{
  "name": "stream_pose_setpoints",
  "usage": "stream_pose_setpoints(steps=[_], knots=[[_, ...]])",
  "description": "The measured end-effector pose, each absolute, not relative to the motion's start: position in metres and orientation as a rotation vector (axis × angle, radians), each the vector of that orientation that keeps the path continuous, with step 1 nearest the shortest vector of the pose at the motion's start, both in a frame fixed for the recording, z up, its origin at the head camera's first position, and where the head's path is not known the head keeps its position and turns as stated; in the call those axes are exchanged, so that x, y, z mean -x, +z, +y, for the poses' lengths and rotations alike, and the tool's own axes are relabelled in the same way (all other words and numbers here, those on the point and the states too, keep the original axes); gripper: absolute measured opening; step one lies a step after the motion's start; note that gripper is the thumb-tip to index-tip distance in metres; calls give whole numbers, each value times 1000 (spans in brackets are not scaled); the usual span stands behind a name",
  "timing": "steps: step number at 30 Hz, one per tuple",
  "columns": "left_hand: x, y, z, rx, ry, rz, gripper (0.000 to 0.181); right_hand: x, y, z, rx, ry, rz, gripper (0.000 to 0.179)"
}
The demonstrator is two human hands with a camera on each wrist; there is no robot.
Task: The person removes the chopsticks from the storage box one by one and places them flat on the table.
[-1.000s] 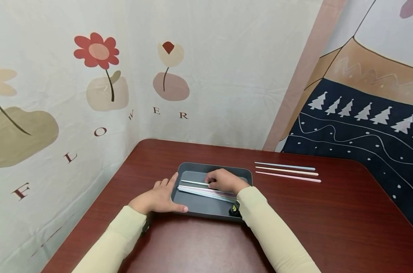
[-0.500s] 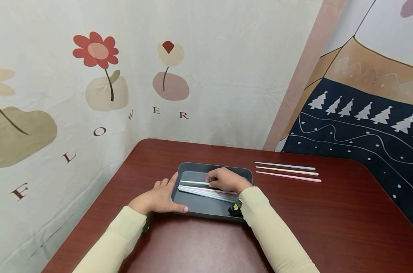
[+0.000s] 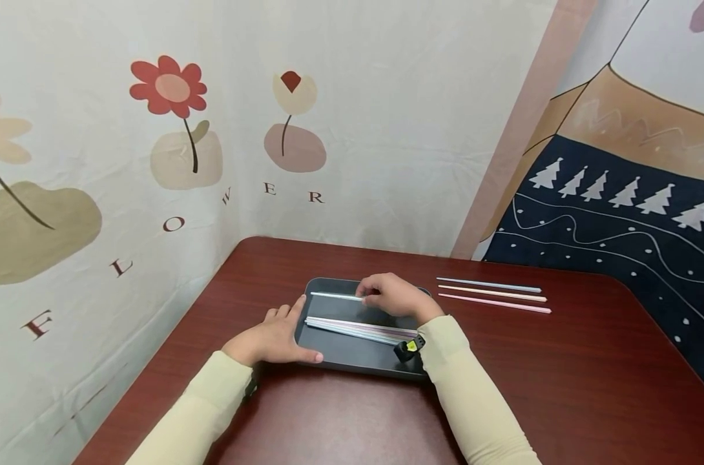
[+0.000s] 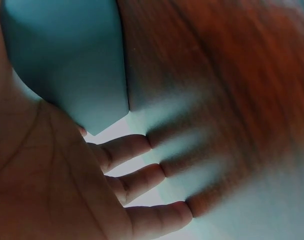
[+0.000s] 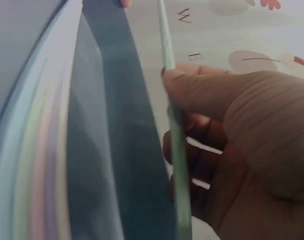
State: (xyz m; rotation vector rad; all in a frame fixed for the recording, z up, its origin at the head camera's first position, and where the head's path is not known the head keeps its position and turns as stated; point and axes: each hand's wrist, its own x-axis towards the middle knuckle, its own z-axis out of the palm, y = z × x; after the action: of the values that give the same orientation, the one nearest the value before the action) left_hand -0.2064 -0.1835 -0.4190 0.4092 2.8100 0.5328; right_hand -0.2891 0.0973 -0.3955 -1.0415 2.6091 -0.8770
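Observation:
My right hand (image 3: 395, 297) pinches a pale green chopstick (image 3: 336, 296) above the back part of a dark grey tray (image 3: 358, 369). In the right wrist view, thumb and fingertips grip this chopstick (image 5: 180, 165) partway along, and the other fingers curl loosely behind it. A bundle of pastel chopsticks (image 3: 352, 328) lies in the tray, just in front of that hand. My left hand (image 3: 270, 339) rests with spread fingers around the tray's left end. From the left wrist, the tray's wall (image 4: 67, 65) shows against the palm, with straight fingertips touching the tabletop.
On the red-brown table (image 3: 305, 413), right of the tray, three chopsticks lie side by side: blue (image 3: 488, 285), cream (image 3: 491, 293) and pink (image 3: 494, 303). A printed cloth (image 3: 387, 129) hangs behind the table's back and left edges.
My right hand has lifted the green chopstick up and away from the bundle, toward the tray's back edge. The left hand has stayed put.

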Motion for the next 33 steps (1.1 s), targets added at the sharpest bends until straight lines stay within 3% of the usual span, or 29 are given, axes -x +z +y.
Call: stream_pose_setpoints(steps=[10,33], knots=[[207,-419,-184,-418,533,2817,138,284,-369,118,1144,-873,2684,14],[205,-419,-184,-402,540,2808,137,269,-374,229,809,-860,2761,13]])
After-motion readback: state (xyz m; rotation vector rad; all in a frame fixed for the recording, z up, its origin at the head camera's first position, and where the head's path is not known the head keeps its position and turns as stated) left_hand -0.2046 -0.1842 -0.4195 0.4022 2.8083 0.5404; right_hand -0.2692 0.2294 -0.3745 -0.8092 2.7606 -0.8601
